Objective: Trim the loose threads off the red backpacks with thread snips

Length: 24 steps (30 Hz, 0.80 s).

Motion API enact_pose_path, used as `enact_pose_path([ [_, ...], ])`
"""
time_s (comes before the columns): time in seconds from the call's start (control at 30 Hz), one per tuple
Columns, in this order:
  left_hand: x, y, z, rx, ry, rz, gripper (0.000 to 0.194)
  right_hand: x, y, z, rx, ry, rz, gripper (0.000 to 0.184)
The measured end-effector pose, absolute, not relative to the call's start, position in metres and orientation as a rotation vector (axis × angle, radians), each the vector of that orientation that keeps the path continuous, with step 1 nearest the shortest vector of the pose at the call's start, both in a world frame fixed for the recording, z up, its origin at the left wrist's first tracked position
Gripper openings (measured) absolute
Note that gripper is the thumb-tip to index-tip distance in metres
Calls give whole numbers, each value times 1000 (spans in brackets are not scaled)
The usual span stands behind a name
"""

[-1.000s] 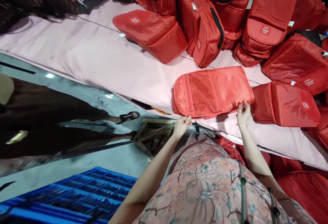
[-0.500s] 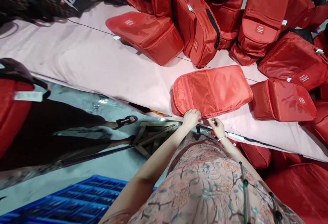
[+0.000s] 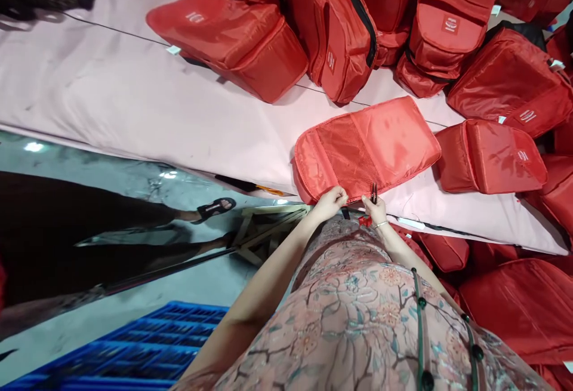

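Note:
A red bag (image 3: 394, 134) with a mesh panel lies at the near edge of the pink-covered table. My left hand (image 3: 330, 202) is closed, thumb and fingers pinched on the bag's near edge; what exactly lies between the fingertips is too small to tell. Just to its right, my right hand (image 3: 375, 209) is closed around small dark thread snips (image 3: 374, 190), with the two pointed blades sticking up past the fingers beside the bag's edge. Below that hand hangs a small bright red piece (image 3: 364, 221).
Several red bags are heaped along the far side of the table (image 3: 111, 86) and to the right. More red bags (image 3: 514, 307) lie under the table at right. A blue plastic crate (image 3: 147, 343) stands on the floor at lower left, near another person's sandalled foot (image 3: 216, 208).
My right hand has turned so that the snips' blades point up, away from me. Both hands stay at the bag's near edge. The view has shifted slightly.

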<state>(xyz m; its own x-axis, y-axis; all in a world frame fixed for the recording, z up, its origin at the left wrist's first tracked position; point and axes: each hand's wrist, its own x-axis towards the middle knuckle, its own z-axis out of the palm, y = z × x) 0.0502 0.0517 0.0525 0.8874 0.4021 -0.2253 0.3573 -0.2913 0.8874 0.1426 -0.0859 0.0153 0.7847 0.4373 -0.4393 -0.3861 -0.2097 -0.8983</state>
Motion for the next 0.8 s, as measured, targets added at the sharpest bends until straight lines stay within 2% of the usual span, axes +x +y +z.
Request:
enact_pose_path([
  [0.1, 55, 40, 64, 2173, 543, -71, 18, 145, -92, 12, -1722, -126, 729, 44],
  [0.2, 61, 32, 68, 2330, 552, 3, 20, 145, -99, 19, -1841, -292, 656, 41],
  [0.43, 57, 35, 53, 1958, 566, 146, 21, 133, -129, 52, -2187, -705, 557, 39],
  [0.63, 56, 31, 52, 1967, 594, 174, 22, 131, -132, 67, -2567, -996, 512, 39],
  [0.8, 56, 28, 53, 1993, 599, 175, 23, 136, -127, 72, -2704, -1124, 536, 41],
])
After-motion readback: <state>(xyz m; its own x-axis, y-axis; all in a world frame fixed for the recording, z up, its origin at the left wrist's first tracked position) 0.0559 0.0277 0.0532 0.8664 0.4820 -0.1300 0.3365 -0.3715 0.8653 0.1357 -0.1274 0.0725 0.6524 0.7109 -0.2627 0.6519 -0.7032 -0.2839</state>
